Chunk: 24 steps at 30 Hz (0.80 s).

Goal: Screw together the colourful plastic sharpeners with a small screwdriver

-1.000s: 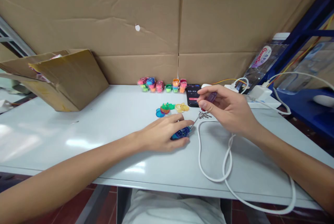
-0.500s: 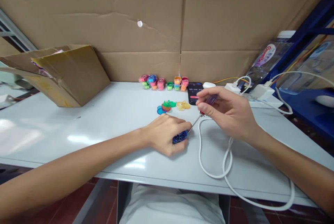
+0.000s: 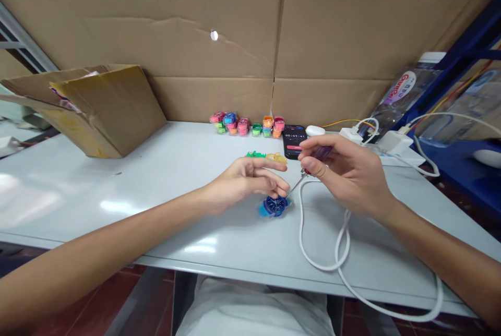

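Observation:
A blue toy watch (image 3: 275, 204) with a round dial lies on the table. Just above and behind it hovers my left hand (image 3: 250, 182), its fingers loosely bent and apart, with nothing visible in them. My right hand (image 3: 348, 171) grips a screwdriver (image 3: 324, 153) by its dark purple handle. The thin shaft slants down to the left, and its tip is at the watch's right edge; whether it touches cannot be made out. Behind my left hand are green plastic pieces (image 3: 256, 154) and yellow clear pieces (image 3: 277, 158), partly covered by the fingers.
Several colourful toy watches (image 3: 243, 127) stand along the cardboard wall (image 3: 195, 54). Beside them lies a phone (image 3: 294, 142) showing a timer. A white cable (image 3: 313, 262) loops under my right arm. Cardboard box (image 3: 117, 117) at left; power strip (image 3: 403, 157) and bottle (image 3: 401, 96) at right.
My left hand has let go of the blue toy watch and lifted up and back, over the coloured pieces. The screwdriver stays in my right hand, almost unmoved.

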### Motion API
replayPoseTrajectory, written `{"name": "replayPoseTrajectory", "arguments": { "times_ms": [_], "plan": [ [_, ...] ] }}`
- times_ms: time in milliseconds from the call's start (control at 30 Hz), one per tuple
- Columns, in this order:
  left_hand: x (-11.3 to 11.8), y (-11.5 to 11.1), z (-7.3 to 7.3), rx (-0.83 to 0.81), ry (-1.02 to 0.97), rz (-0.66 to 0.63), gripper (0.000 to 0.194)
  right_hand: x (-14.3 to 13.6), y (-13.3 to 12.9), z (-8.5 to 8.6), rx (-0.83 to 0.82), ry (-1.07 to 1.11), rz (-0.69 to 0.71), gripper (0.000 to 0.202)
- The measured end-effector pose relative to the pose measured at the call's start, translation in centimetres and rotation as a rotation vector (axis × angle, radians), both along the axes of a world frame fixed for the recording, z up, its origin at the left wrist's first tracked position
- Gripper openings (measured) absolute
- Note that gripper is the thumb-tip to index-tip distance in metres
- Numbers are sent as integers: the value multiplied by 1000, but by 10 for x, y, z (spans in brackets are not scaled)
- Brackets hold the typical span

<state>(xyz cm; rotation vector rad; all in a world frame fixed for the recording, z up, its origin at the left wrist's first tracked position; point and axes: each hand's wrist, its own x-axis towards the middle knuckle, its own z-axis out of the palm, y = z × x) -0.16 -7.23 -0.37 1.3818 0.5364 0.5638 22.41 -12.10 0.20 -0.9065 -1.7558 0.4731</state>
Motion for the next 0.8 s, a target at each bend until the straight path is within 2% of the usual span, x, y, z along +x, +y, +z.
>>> {"name": "replayPoseTrajectory", "arguments": {
  "times_ms": [100, 233, 467, 667, 733, 800],
  "plan": [
    [1, -4, 2, -197, -9, 38, 39, 0, 1, -1, 1, 2, -9, 20],
    [2, -7, 5, -248, -7, 48, 41, 1, 1, -1, 0, -7, -19, 20],
    [3, -7, 3, -194, -15, 24, 40, 1, 0, -1, 29, -41, -30, 21],
    [3, -6, 1, -143, 35, 67, 44, 1, 0, 0, 47, -61, -51, 20],
    [2, -5, 1, -84, 54, 88, 35, 1, 0, 1, 51, -65, -50, 20],
    [1, -5, 0, 57, 95, 105, 21, 1, 0, 1, 56, -69, -49, 19]
  ]
}}
